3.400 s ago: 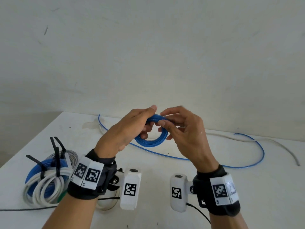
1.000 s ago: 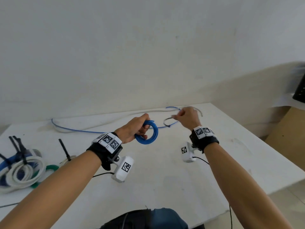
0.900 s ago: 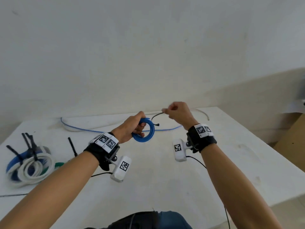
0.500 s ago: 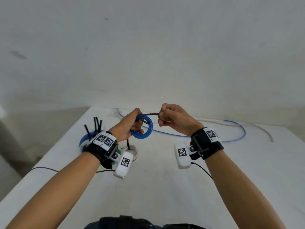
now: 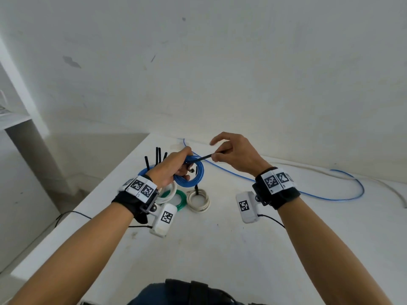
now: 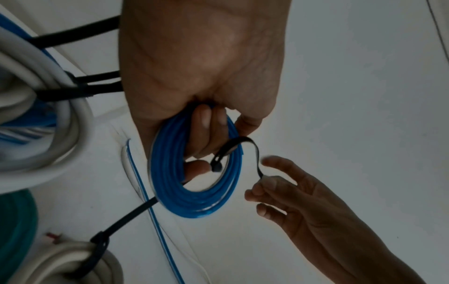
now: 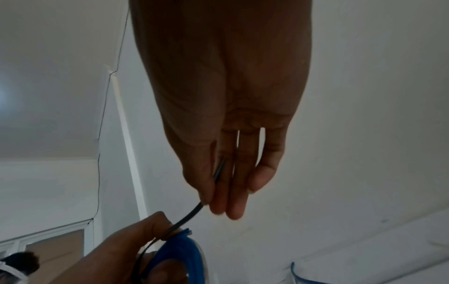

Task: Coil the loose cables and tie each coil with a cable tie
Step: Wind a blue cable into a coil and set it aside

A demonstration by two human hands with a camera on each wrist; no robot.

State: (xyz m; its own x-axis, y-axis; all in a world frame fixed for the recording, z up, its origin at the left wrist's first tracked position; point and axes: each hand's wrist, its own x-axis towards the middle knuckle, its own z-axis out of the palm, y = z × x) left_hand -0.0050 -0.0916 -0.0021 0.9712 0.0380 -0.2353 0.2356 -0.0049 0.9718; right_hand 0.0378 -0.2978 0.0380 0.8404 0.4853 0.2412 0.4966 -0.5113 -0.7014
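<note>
Fingers of our left hand (image 5: 174, 167) grip the small blue coiled cable (image 5: 191, 176) above the white table (image 5: 220, 249); our right hand (image 5: 233, 154) now pinches the thin black plastic cable tie (image 5: 203, 159), newly threaded round it, ready for cinching.

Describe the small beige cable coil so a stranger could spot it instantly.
On the white table, look just right of the green coil, below the blue coil held in the left hand. The beige coil lies alone, a single black tie standing upright from it.
</note>
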